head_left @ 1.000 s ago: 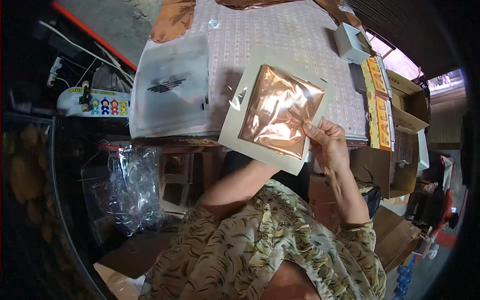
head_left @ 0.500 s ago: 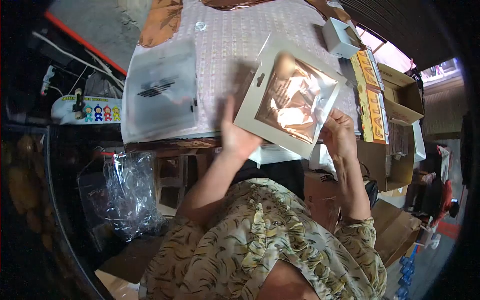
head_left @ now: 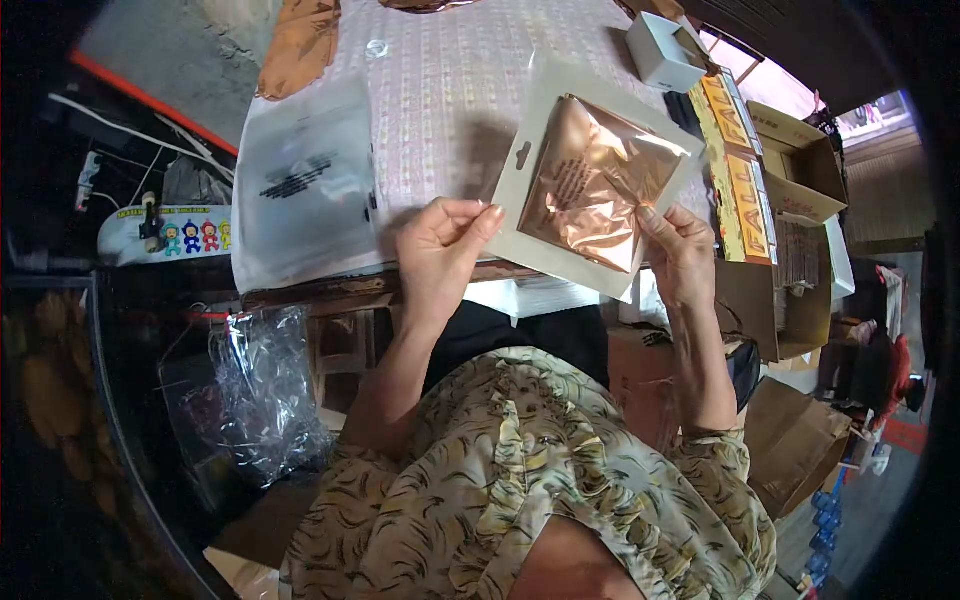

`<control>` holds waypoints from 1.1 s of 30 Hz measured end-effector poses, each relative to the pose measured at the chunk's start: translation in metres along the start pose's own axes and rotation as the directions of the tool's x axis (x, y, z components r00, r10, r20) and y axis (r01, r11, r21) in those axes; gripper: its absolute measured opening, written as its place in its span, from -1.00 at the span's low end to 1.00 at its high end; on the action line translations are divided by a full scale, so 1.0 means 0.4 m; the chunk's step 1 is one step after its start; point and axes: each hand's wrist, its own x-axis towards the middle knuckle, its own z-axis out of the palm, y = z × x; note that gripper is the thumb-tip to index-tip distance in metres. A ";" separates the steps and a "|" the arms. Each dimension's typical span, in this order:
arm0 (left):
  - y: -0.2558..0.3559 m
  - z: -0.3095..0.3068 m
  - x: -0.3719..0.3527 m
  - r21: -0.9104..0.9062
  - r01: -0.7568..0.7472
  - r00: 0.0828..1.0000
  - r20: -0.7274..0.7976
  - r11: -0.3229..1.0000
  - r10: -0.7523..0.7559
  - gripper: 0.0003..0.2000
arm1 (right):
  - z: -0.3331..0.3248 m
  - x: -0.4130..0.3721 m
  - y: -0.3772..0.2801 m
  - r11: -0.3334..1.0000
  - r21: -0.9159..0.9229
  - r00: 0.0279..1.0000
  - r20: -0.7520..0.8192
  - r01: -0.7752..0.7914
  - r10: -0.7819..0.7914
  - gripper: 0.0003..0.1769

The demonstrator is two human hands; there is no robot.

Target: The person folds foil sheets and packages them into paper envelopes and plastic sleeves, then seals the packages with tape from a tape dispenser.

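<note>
A flat beige package [head_left: 515,190] in clear plastic, with a copper-coloured foil packet [head_left: 590,185] showing in its window, is held tilted over the near edge of the table. My left hand [head_left: 440,255] pinches its lower left edge between thumb and fingertips, below the hanging slot. On the other side, my right hand [head_left: 682,250] grips the package at its lower right edge, its fingertips against the foil and plastic. A stack of clear plastic bags [head_left: 305,190] with dark print lies on the table to the left.
The patterned tablecloth [head_left: 440,100] bears a small white box [head_left: 665,55] at the back right. Yellow "FALL" packages [head_left: 745,205] line the right edge, beside open cardboard boxes [head_left: 790,170]. Crumpled clear plastic [head_left: 265,390] hangs below left. A clear ring [head_left: 376,48] lies at the back.
My left hand has come from behind the package to pinch its left edge. The thumb-like blur over the window is gone, and the foil shows more fully.
</note>
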 end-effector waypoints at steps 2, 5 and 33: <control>0.001 -0.007 -0.009 0.063 0.022 0.994 0.105 0.998 -0.029 -0.81 | -0.025 0.000 0.006 1.000 -0.024 1.000 -0.009 -0.012 0.012 -0.84; 0.076 -0.023 0.014 0.411 0.007 0.971 0.215 0.912 -0.104 -0.63 | -0.047 -0.008 0.005 0.998 -0.028 0.998 0.037 -0.058 0.059 -0.83; -0.127 0.226 -0.061 -0.790 0.601 0.799 0.591 0.121 -0.115 -0.32 | 0.043 -0.090 0.066 0.965 0.206 0.979 -0.088 -0.164 0.185 -0.88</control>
